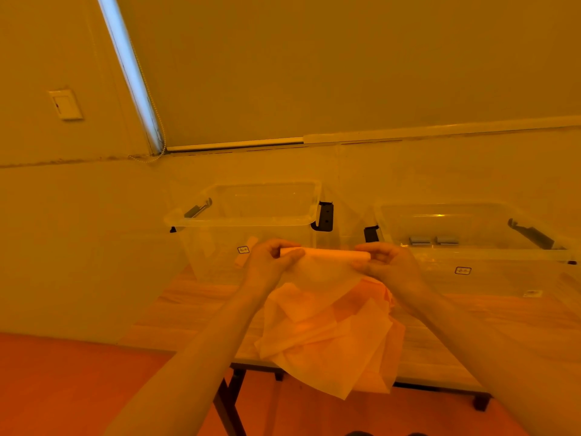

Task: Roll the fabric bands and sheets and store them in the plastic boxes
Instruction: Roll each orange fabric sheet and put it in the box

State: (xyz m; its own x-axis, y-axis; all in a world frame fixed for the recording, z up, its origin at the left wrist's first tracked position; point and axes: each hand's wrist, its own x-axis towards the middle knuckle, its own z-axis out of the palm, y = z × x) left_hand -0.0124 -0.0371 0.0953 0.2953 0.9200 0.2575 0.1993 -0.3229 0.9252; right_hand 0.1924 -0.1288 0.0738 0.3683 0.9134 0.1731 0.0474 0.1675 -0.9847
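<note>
Both hands, left (271,259) and right (386,262), pinch the ends of the roll (325,254), each grip closed on it. The loose sheet (327,328) hangs below the grips onto the table (201,306). Better to turn both ends evenly, keeping tension, so the roll stays tight before the 2 boxes (251,212) behind.

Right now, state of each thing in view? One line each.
left hand: grips the roll's left end
right hand: grips the roll's right end
fabric sheet: partly rolled, rest hanging
sheet pile: unrolled, overhanging table edge
left box: open, one roll inside
right box: open, two small rolls inside
</note>
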